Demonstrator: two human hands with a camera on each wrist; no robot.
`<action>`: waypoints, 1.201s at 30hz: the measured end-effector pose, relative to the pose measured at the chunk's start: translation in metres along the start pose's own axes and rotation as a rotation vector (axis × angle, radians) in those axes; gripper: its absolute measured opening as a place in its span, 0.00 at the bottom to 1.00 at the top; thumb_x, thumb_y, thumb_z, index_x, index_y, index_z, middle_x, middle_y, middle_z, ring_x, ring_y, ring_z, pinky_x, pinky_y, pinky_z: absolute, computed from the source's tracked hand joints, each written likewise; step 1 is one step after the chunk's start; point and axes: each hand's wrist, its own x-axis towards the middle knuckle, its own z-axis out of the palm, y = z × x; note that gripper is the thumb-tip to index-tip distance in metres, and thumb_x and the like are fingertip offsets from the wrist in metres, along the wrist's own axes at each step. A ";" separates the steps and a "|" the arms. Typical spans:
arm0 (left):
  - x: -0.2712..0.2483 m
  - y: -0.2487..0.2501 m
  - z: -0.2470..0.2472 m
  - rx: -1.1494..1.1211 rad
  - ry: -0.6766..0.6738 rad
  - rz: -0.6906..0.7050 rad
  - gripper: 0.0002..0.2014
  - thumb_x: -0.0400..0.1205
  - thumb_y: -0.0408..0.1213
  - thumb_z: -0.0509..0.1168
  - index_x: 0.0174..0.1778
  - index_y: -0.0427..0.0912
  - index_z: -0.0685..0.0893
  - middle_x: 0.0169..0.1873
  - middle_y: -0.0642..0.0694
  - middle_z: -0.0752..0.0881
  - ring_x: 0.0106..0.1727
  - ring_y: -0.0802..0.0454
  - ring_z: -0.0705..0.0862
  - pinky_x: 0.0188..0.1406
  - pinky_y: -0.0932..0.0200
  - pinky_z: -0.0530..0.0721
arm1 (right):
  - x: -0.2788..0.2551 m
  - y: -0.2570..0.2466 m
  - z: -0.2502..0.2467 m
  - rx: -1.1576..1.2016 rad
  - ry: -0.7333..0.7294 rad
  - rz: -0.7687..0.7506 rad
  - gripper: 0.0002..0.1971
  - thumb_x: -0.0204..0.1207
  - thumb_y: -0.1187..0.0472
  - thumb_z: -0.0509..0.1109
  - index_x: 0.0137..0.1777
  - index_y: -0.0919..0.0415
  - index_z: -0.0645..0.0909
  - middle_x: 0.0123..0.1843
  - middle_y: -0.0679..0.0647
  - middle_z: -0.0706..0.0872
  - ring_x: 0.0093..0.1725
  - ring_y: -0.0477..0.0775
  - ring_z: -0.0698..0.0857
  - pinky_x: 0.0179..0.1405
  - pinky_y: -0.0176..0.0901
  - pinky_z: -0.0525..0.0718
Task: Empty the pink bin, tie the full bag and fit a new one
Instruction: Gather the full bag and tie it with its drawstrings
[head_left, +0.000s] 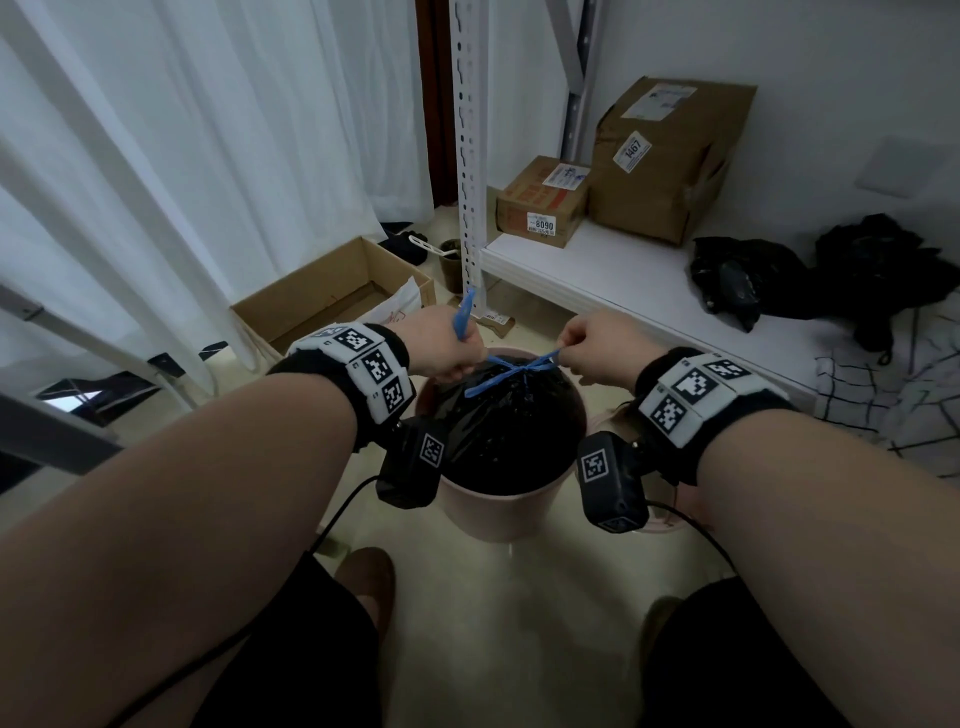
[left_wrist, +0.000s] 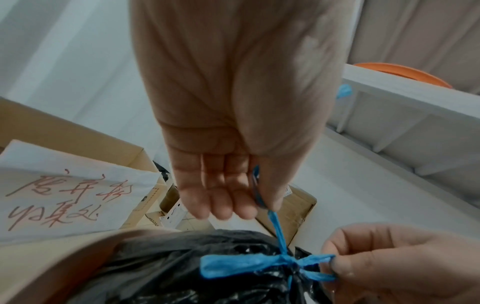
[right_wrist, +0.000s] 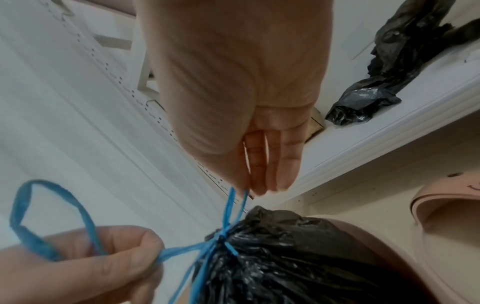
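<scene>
A full black bag (head_left: 506, 431) sits in the pink bin (head_left: 498, 512) on the floor between my legs. Its mouth is gathered under a blue drawstring (head_left: 511, 370) crossed into a knot (left_wrist: 287, 259) on top. My left hand (head_left: 449, 343) pinches one strand, whose loop end (right_wrist: 39, 218) sticks up past the fingers. My right hand (head_left: 592, 345) pinches the other strand (right_wrist: 235, 203) between thumb and fingertips. The two hands hold the strands out to opposite sides of the knot (right_wrist: 221, 236).
A low white shelf (head_left: 613, 275) at the right carries two cardboard boxes (head_left: 660, 156) and crumpled black bags (head_left: 737, 278). An open carton (head_left: 332, 293) stands by the white curtain (head_left: 182, 156). A pink lid (right_wrist: 451, 203) lies on the floor beside the bin.
</scene>
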 end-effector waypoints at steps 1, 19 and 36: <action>0.000 -0.001 0.000 -0.088 0.001 0.006 0.14 0.82 0.34 0.63 0.28 0.41 0.78 0.27 0.45 0.81 0.29 0.51 0.79 0.37 0.58 0.81 | 0.000 0.000 0.000 0.087 0.005 0.004 0.08 0.75 0.66 0.65 0.35 0.58 0.79 0.36 0.53 0.82 0.51 0.62 0.88 0.56 0.57 0.87; -0.003 0.009 0.003 -0.122 -0.007 -0.187 0.13 0.85 0.33 0.56 0.33 0.39 0.72 0.29 0.43 0.76 0.32 0.48 0.76 0.33 0.59 0.80 | 0.001 -0.003 0.004 0.168 0.031 0.028 0.12 0.76 0.68 0.66 0.31 0.58 0.78 0.31 0.51 0.87 0.39 0.55 0.89 0.55 0.53 0.89; -0.006 0.006 0.053 0.252 0.039 -0.024 0.43 0.72 0.40 0.76 0.80 0.50 0.61 0.73 0.43 0.76 0.71 0.43 0.77 0.63 0.59 0.73 | -0.009 0.035 0.023 0.013 0.038 0.099 0.05 0.75 0.64 0.68 0.46 0.55 0.83 0.53 0.56 0.88 0.56 0.59 0.86 0.61 0.51 0.84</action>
